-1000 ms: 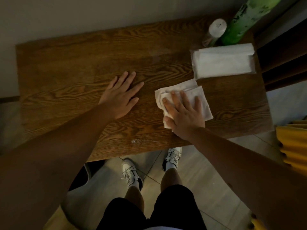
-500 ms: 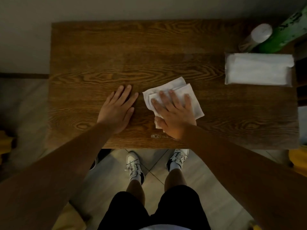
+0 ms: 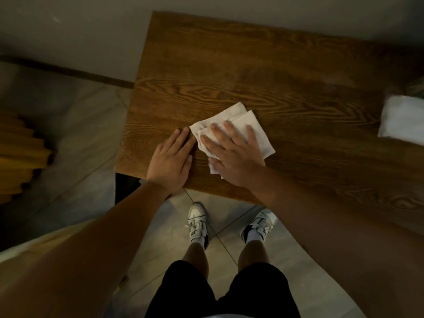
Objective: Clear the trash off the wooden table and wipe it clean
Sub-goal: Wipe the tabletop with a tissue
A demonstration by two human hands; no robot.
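Note:
A folded white tissue [image 3: 243, 123] lies on the wooden table [image 3: 263, 72] near its front left part. My right hand [image 3: 231, 152] presses flat on the tissue with fingers spread, covering its lower half. My left hand [image 3: 171, 160] rests flat on the bare wood just left of the tissue, fingers together, its fingertips almost touching the tissue's left corner. No trash shows on the visible tabletop.
A white tissue pack [image 3: 401, 117] sits at the table's right edge, cut off by the frame. A yellow ribbed object [image 3: 20, 152] stands on the floor at the left. The wall runs behind the table. My feet [image 3: 198, 222] stand on tiles below the front edge.
My right hand has slid the tissue leftward along the table toward my left hand, which stays flat. The view has swung left, so the bottles at the right have left the frame.

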